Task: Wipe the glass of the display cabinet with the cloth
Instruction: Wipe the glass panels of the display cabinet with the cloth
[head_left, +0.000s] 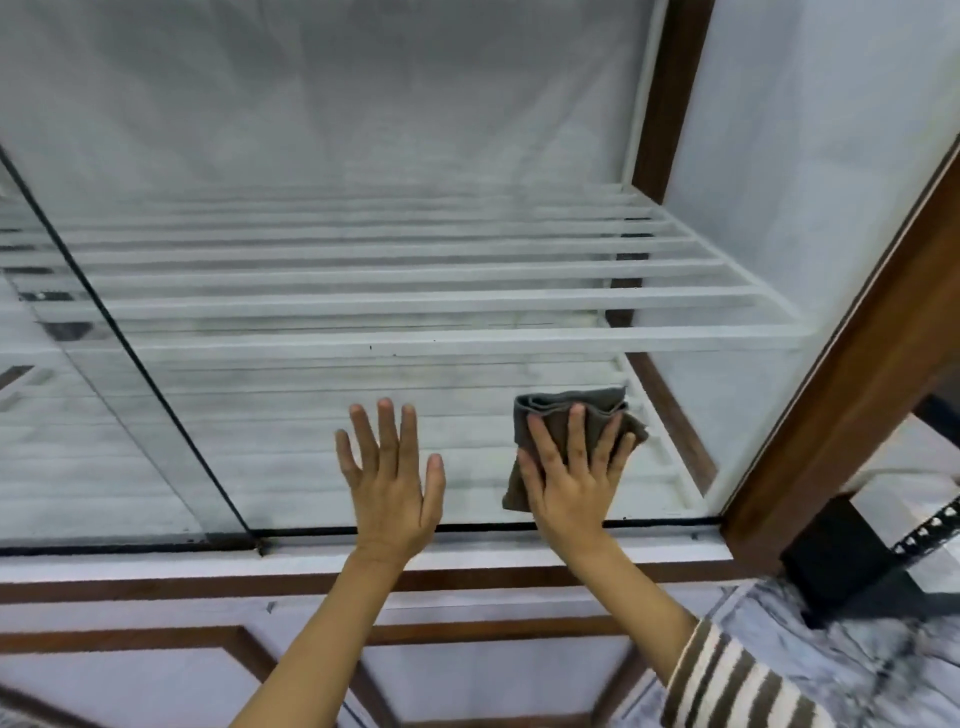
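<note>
The display cabinet's glass pane (363, 249) fills most of the view, framed in dark wood. A folded grey-brown cloth (566, 410) lies flat against the lower right part of the glass. My right hand (574, 478) presses on it with fingers spread. My left hand (389, 478) rests flat and open on the glass to the left of the cloth, holding nothing. Both hands sit just above the pane's black bottom edge (467, 527).
White slatted shelves (415, 301) show behind the glass. A second sliding pane (78, 389) overlaps at the left. A wooden frame post (852, 374) borders the right side. Below runs a white sill (156, 564) and a wood-trimmed panel. Marble floor (857, 665) lies at bottom right.
</note>
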